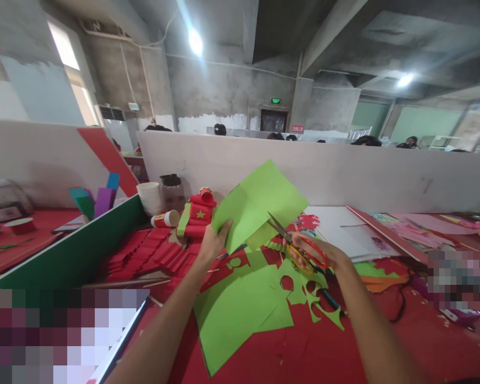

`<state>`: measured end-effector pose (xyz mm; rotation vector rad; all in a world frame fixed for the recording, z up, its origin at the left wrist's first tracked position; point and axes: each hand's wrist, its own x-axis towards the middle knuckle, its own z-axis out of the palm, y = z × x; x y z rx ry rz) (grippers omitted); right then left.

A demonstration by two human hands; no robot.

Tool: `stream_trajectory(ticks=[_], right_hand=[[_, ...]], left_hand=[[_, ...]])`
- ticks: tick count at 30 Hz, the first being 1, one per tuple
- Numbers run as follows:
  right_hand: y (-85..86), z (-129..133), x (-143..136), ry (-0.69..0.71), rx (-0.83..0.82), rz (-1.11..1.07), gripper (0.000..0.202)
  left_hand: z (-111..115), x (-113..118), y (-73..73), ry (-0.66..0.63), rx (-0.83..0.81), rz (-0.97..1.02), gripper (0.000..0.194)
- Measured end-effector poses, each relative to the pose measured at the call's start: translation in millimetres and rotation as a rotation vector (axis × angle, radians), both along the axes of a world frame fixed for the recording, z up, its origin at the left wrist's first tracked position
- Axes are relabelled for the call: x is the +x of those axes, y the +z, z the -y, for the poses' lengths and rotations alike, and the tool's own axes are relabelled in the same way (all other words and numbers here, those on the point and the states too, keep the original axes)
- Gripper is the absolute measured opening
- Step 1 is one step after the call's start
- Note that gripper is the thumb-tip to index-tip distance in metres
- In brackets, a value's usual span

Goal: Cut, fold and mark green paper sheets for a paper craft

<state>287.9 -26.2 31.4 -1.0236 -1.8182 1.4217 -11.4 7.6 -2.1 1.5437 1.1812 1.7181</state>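
My left hand (216,238) grips the left edge of a green paper sheet (256,197), thumb on top, holding it tilted up above the table. In my right hand (308,250) is a pair of scissors (285,232) with red and yellow handles. Their blades are parted and point up and left, over the lower right part of the sheet. Beneath lie more green paper sheets (240,304) and green scraps (310,296) with round holes cut in them. Several red folded strips (144,253) lie left of my left hand.
Behind the strips stand a red paper model with a yellow star (200,214), a stack of paper cups (150,198) and a dark-lidded jar (173,191). A green divider (76,248) borders the left, a white partition (324,170) the back. White paper (344,234) lies at right.
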Motion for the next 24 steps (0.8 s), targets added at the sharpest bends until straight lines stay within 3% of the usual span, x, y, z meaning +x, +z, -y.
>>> stream_trajectory(ticks=[15,24], right_hand=[[-9.7,-5,-17,-0.035,0.057,-0.011,0.031],[-3.8,0,-16,-0.022,0.077,-0.024,0.029]], left_hand=[[5,4,4.6,-0.075,-0.005,-0.041,0.035],[6,4,3.6,-0.092,-0.006,-0.020,0.038]])
